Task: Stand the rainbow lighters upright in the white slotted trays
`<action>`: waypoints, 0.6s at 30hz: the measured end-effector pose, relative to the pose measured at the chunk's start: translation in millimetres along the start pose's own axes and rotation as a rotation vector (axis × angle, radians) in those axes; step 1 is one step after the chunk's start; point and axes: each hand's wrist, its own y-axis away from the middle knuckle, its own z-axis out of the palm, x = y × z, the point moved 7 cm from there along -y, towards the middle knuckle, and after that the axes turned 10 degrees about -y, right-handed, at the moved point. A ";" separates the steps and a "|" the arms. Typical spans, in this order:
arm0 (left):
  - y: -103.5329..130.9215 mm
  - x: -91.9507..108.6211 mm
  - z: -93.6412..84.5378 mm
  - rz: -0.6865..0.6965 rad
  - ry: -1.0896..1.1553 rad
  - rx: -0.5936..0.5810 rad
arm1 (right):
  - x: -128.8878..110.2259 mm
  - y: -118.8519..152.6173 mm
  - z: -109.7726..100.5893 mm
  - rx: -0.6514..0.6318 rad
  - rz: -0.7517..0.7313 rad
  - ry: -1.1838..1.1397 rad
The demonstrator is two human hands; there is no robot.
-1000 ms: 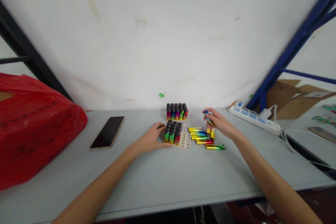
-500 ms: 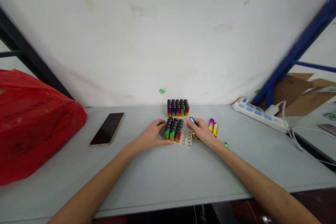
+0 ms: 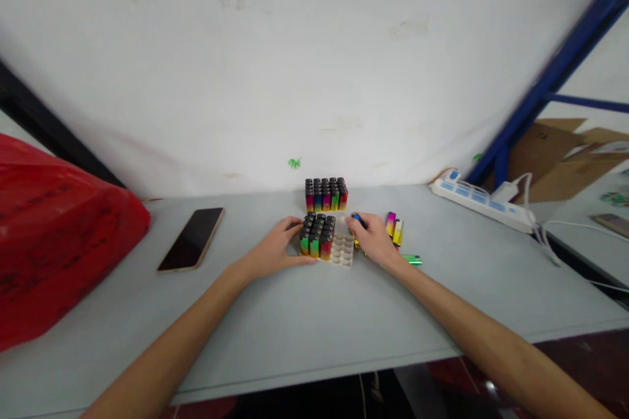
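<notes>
My left hand curves around the left side of a pale tray, thumb at its front edge and fingers behind. Rows of upright colourful lighters with black tops fill the tray's left part; bare sockets show on its right. Just right of the tray, my right hand pinches a blue lighter between thumb and fingers, its lower part hidden. Loose lighters lie beside and partly under this hand, among them a purple and yellow one, a yellow one and a green one.
Behind the tray stands a full block of upright lighters near the wall. A phone lies at the left, beyond it a red plastic bag. At the right are a white power strip with cables and a cardboard box.
The view has shifted a little, so everything appears slightly left and higher. The blue lighter has tilted in my right hand. My left hand stays at the tray.
</notes>
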 end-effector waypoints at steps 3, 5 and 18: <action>0.2 0.8 -0.5 0.005 -0.006 -0.004 | -8.3 0.7 -0.3 -0.031 -0.060 0.031; 0.3 0.9 -0.6 0.005 -0.013 -0.007 | -14.9 1.0 -0.3 -0.076 -0.105 0.055; 0.7 0.8 -0.6 0.007 -0.029 -0.019 | -18.9 -2.0 -7.5 -0.187 -0.222 0.381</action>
